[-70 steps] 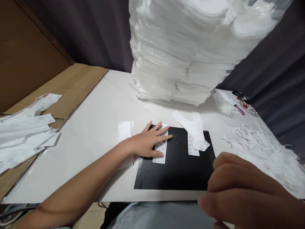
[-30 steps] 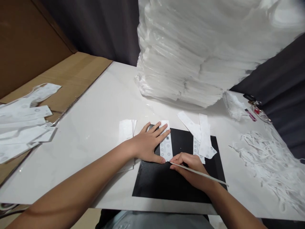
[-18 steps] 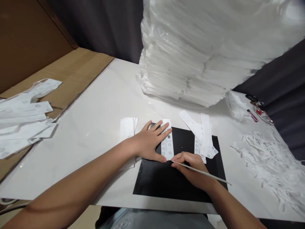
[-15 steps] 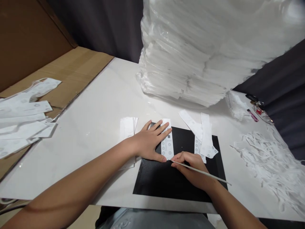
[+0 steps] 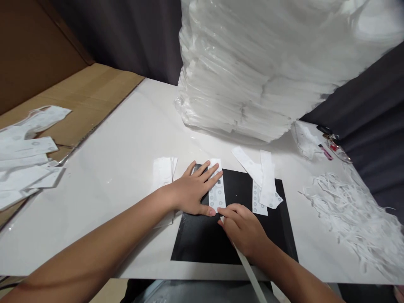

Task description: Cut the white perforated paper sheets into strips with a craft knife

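Note:
My left hand lies flat with its fingers spread, pressing a white strip printed with grey circles onto the black mat. My right hand is closed in a pinch at the near end of that strip, beside my left thumb. A narrow white band runs from its fingertips, under the palm, toward the table's front edge. Whether the band is joined to the printed strip is hidden by the fingers. Several loose white strips overlap at the mat's right side. Left of my left hand is a stack of white strips.
A heap of white cords covers the right of the table. A large plastic-wrapped white bundle stands at the back. Printed white pieces lie on cardboard at left. Small items sit at far right.
My right hand has turned and shifted slightly down. The white band now hangs toward the front edge, where before it pointed right across my wrist. My left hand stays pressed on the printed strip.

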A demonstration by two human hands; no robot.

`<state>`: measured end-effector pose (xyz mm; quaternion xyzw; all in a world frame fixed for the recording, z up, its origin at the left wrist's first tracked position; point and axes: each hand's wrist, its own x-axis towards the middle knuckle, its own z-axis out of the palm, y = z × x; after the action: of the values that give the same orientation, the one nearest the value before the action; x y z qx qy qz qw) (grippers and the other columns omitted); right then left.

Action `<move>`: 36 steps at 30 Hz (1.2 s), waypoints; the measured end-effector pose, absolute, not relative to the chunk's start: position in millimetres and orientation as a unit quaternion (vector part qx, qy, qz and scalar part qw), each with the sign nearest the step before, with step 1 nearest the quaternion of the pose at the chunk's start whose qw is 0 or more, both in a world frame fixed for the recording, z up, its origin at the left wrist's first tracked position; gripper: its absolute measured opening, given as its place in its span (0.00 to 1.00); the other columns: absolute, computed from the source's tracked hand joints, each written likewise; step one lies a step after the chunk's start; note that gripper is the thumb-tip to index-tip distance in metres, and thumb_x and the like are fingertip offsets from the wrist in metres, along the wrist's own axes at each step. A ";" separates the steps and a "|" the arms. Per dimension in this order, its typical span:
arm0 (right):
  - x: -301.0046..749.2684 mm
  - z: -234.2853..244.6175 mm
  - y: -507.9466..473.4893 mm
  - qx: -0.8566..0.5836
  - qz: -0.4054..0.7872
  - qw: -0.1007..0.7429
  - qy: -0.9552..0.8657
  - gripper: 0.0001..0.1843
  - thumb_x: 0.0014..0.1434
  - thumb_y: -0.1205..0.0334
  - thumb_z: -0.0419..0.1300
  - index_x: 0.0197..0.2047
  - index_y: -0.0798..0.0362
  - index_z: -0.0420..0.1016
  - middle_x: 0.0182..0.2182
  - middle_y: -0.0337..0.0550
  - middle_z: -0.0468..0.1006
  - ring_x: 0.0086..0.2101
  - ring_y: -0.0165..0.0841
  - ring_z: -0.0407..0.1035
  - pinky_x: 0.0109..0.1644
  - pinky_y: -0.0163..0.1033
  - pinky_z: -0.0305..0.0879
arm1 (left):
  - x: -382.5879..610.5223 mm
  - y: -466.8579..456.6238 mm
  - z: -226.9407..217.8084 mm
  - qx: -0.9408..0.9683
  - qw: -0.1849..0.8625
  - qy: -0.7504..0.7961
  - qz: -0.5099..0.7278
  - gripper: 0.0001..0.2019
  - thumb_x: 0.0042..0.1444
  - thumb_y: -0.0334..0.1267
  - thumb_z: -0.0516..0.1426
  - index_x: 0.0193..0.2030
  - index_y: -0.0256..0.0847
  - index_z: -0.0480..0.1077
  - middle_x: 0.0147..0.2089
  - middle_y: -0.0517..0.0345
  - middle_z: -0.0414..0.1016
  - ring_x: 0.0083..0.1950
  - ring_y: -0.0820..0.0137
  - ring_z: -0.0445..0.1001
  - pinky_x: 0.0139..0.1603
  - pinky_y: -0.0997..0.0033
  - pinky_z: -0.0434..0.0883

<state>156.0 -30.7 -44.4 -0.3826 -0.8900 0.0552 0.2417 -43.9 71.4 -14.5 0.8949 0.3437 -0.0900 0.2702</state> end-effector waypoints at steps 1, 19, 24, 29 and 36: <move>157.6 -43.7 -29.6 -0.402 0.051 0.256 -0.878 0.11 0.63 0.70 0.52 0.31 0.51 0.71 0.41 0.47 0.81 0.36 0.38 0.72 0.38 0.45 0.71 | -43.3 71.0 -14.3 0.894 0.269 0.345 -0.093 0.51 0.51 0.66 0.53 0.72 0.40 0.37 0.73 0.44 0.27 0.72 0.45 0.27 0.66 0.38 0.29; 163.7 -27.3 30.7 -0.569 0.423 0.332 -0.623 0.12 0.58 0.54 0.58 0.26 0.50 0.67 0.34 0.43 0.82 0.37 0.36 0.76 0.41 0.42 0.69 | -41.5 41.9 26.2 0.890 0.359 0.249 -0.133 0.37 0.50 0.56 0.59 0.67 0.51 0.57 0.71 0.47 0.48 0.67 0.43 0.53 0.61 0.38 0.51; 164.3 -32.1 28.8 -0.561 0.427 0.315 -0.635 0.11 0.59 0.56 0.58 0.27 0.51 0.68 0.35 0.43 0.82 0.37 0.36 0.76 0.40 0.41 0.69 | -42.8 43.4 23.1 0.890 0.362 0.245 -0.129 0.37 0.49 0.54 0.60 0.66 0.53 0.57 0.71 0.48 0.48 0.67 0.44 0.54 0.61 0.40 0.50; 164.4 -31.2 30.3 -0.553 0.426 0.318 -0.641 0.11 0.59 0.57 0.58 0.26 0.51 0.68 0.35 0.42 0.82 0.37 0.35 0.76 0.40 0.41 0.69 | -44.0 44.0 21.7 0.889 0.369 0.247 -0.115 0.36 0.47 0.54 0.61 0.65 0.55 0.60 0.71 0.50 0.52 0.66 0.44 0.55 0.61 0.42 0.50; 159.6 -35.9 19.8 -0.500 0.304 0.276 -0.763 0.10 0.62 0.62 0.55 0.29 0.49 0.69 0.35 0.44 0.79 0.41 0.38 0.73 0.43 0.43 0.70 | -42.9 43.6 21.1 0.902 0.342 0.234 -0.121 0.35 0.48 0.56 0.60 0.64 0.55 0.61 0.68 0.48 0.57 0.62 0.46 0.60 0.59 0.44 0.54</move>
<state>159.6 19.8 -35.9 -0.4999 -0.7628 0.3036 0.2757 -42.9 43.6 21.1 0.9019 0.2340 -0.1213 0.3421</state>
